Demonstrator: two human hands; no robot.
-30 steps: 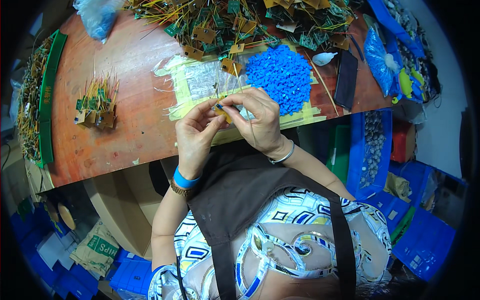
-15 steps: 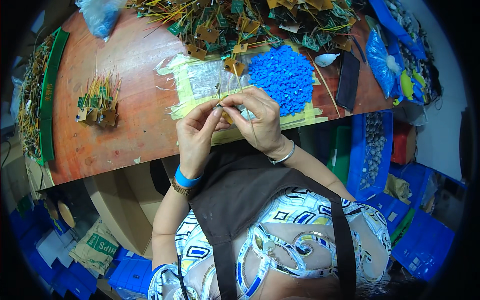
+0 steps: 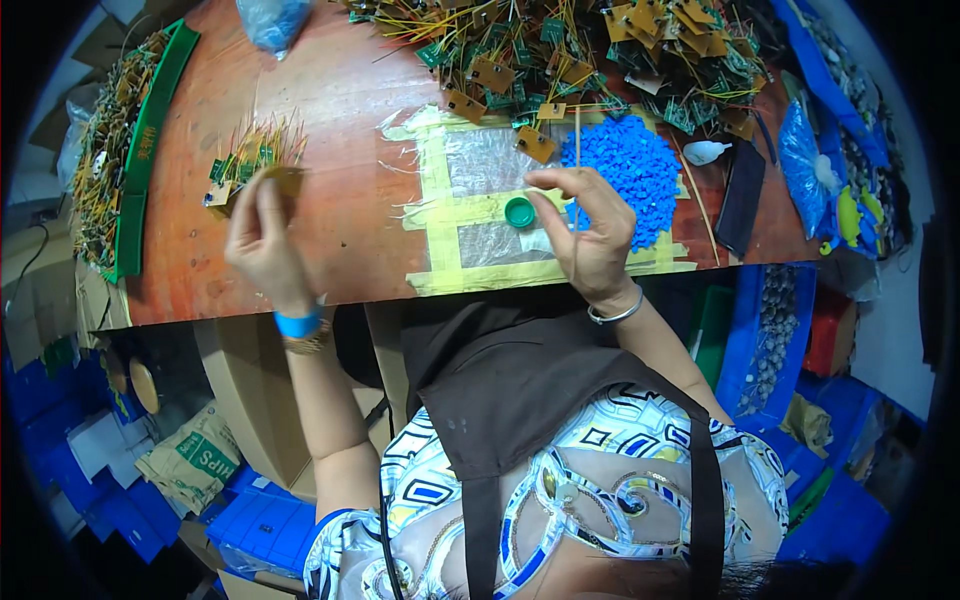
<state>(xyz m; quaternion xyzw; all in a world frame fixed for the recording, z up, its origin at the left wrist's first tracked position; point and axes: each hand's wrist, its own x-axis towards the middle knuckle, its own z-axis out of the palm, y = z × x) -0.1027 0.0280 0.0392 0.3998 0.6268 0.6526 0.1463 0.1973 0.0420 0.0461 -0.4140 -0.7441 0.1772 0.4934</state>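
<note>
Two hands, now well apart where half a second ago they worked together over the taped patch at the table's edge. My left hand (image 3: 262, 235) has swung out to the small stack of wired green boards (image 3: 250, 160), fingers closed on one wired board (image 3: 283, 178) at that stack. My right hand (image 3: 590, 230) stays by the green cap (image 3: 519, 211), pinching a thin yellow wire (image 3: 577, 160) that stands upright. Blue pellets (image 3: 625, 170) lie just beside it. One piece finished and being set aside, I judge.
</note>
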